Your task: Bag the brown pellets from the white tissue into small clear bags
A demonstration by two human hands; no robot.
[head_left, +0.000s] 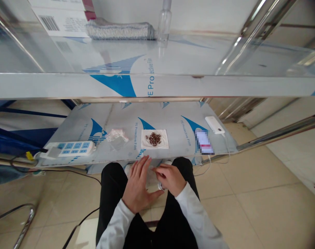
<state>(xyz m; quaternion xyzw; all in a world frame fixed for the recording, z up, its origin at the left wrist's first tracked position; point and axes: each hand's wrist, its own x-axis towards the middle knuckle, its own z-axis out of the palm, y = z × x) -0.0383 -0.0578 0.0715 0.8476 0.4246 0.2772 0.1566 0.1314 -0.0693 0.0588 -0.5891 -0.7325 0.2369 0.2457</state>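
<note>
My left hand (139, 186) is over my lap near the front edge of the lower shelf. Its fingers are stretched out and the thumb stands apart. Close beside it, my right hand (171, 178) has its fingers curled and pressed together, pointing toward the left hand. Whether anything small is between them I cannot make out. A pale, see-through patch shows between the hands, too unclear to name. Beyond them, a pile of small dark brown pieces (154, 139) lies on a square white sheet (145, 142). To its left is a crumpled clear plastic bag (117, 139).
A white power strip (77, 148) lies at the lower shelf's left. At right are a phone (205, 142) and a white power bank (214, 125) with cables. The upper shelf (186, 60) bears a grey towel (121, 31), a clear bottle (164, 22) and boxes (62, 20).
</note>
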